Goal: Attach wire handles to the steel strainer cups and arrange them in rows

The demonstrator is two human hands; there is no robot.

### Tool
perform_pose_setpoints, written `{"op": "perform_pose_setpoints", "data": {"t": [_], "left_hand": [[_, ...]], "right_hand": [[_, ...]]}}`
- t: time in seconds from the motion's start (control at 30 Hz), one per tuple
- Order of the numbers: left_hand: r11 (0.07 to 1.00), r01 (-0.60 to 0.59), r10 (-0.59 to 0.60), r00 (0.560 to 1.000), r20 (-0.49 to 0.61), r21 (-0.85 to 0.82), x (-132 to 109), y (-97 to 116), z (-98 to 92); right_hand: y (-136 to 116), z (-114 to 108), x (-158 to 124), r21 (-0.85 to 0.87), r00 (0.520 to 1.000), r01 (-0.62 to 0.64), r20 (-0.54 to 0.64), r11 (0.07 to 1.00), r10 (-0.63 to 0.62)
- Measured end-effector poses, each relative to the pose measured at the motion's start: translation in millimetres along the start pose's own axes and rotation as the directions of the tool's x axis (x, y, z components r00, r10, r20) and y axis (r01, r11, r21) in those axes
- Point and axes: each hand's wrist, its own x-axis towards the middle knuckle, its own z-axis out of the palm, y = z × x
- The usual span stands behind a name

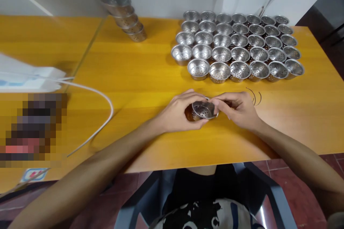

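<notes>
A small perforated metal cup [204, 111] stands at the middle of the yellow table [150, 78], its opening facing up. My left hand [182, 111] wraps round its left side, with the thumb at the near edge and the fingers at the far rim. At the cup's right rim is my right hand [233, 107], its thumb and index finger pinched together. Whether anything thin is between those fingertips cannot be made out. Just beyond my right hand lie a few thin curved wires [259, 97].
Rows of similar metal cups [221, 54] fill the back right of the table. A leaning stack of cups [129, 21] stands at the back left. A white cable [111, 109] curves from a white device [40, 78] on the left, near a pixelated patch.
</notes>
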Motion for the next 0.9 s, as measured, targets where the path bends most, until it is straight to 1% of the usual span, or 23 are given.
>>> {"op": "perform_pose_setpoints", "data": {"t": [0.07,0.13,0.3,0.37,0.47,0.57,0.7,0.9], "left_hand": [[0.998,0.053,-0.052,0.999,0.016,-0.038,0,-2,-1.9],[0.995,0.078,-0.076,0.997,0.031,-0.070,1,-3,-3.7],[0.995,0.062,-0.059,0.997,0.043,-0.076,1,-4,-5.2],[0.995,0.061,-0.057,0.997,0.049,-0.073,1,-4,-6.0],[0.994,0.080,-0.073,0.994,0.087,-0.076,0,-3,-8.4],[0.991,0.100,-0.089,0.988,0.124,-0.088,1,-1,-10.8],[0.989,0.101,-0.088,0.988,0.125,-0.104,1,-1,-10.8],[0.993,0.084,-0.075,0.991,0.111,-0.079,0,-3,-8.5]], "right_hand": [[3,-3,2,0.101,0.995,-0.051,0.093,0.994,0.042],[7,-4,3,0.160,0.985,-0.100,0.152,0.982,0.076],[12,-1,5,0.323,0.953,-0.211,0.279,0.922,0.120],[11,1,5,0.356,0.948,-0.233,0.289,0.905,0.131],[8,3,5,0.363,0.945,-0.250,0.292,0.898,0.146],[6,5,4,0.383,0.929,-0.308,0.319,0.871,0.188],[4,4,3,0.400,0.904,-0.382,0.348,0.833,0.247],[3,3,4,0.400,0.895,-0.408,0.351,0.821,0.274]]}}
